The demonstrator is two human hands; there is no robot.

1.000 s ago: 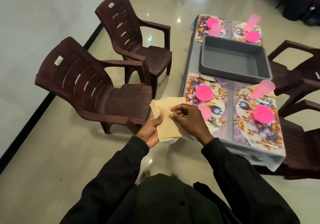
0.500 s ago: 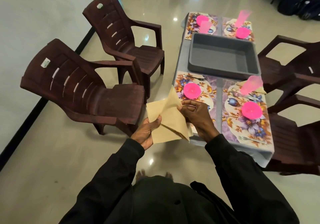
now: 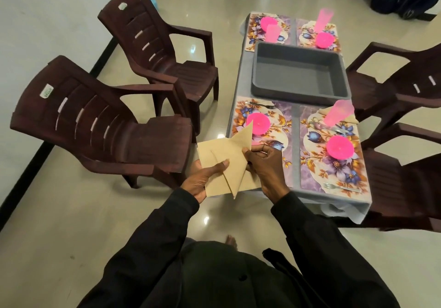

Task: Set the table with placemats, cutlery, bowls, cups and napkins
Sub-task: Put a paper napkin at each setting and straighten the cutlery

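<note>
**Peeling One Napkin Off the Stack**

Nearest me, well short of the grey tub [image 3: 298, 93] and just off the table [image 3: 334, 200], the left hand [image 3: 202, 179] is gripping the stack of tan napkins [image 3: 212, 152]. Its thumb is pressing across the top and its fingers are curling beneath. I'm reading that as steadying the pile so only one sheet comes away. The right hand [image 3: 265, 164] is pinching the top napkin [image 3: 238, 148] at its edge, holding it so one corner is pointing up toward the tub. The sheet is creasing into a triangle, probably being shaped for a place setting.

Closer to the tub, the near-left placemat [image 3: 281, 117] is carrying a pink bowl [image 3: 259, 123] and a fork [image 3: 260, 105]. I'm seeing no napkin on it, so I'm guessing this sheet is meant for it. On the tub's near-right side, the other placemat [image 3: 310, 155] is already holding a second bowl [image 3: 340, 147], a pink cup [image 3: 340, 114] and a napkin [image 3: 350, 118] under the cup. Beyond the tub, two more placemats [image 3: 285, 25] are showing bowls and cups, but I cannot tell about napkins there.

A second ago the stack was lying flat, with the right fingers only picking at the top sheet. Now that sheet is standing clear.
</note>
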